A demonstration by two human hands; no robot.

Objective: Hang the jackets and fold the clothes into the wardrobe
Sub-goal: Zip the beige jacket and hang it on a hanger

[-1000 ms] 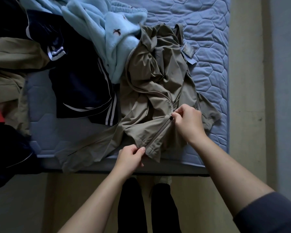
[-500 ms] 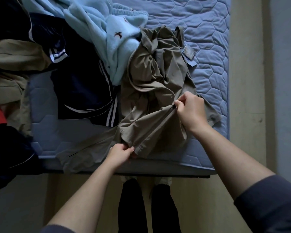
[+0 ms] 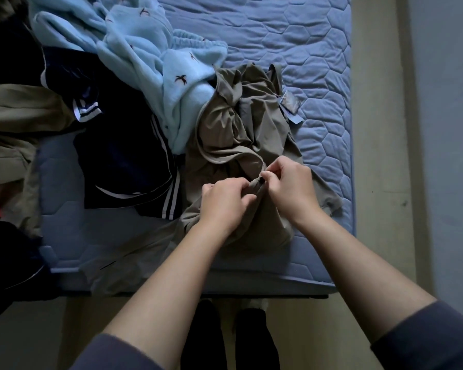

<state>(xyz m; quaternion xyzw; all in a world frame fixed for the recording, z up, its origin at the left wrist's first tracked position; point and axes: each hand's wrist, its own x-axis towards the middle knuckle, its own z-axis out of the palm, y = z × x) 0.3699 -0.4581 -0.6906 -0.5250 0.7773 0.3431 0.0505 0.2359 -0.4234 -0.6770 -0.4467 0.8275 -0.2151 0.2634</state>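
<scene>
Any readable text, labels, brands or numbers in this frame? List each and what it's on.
No text in this frame can be read.
Hang tag on the khaki jacket: any print is too blurred to read.
Light blue fleece: small dark motifs, which are pictures, not letters.
Navy garment: white stripes only, no lettering visible.

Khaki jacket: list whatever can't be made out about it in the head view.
Head view:
- Zip pull: mostly hidden by the pinching right hand; whether the teeth are joined is unclear.
- Jacket fabric under the left hand: covered by its grip.
- Tag: print too small and dim.
- Clothes at left: cut off by the frame edge.
</scene>
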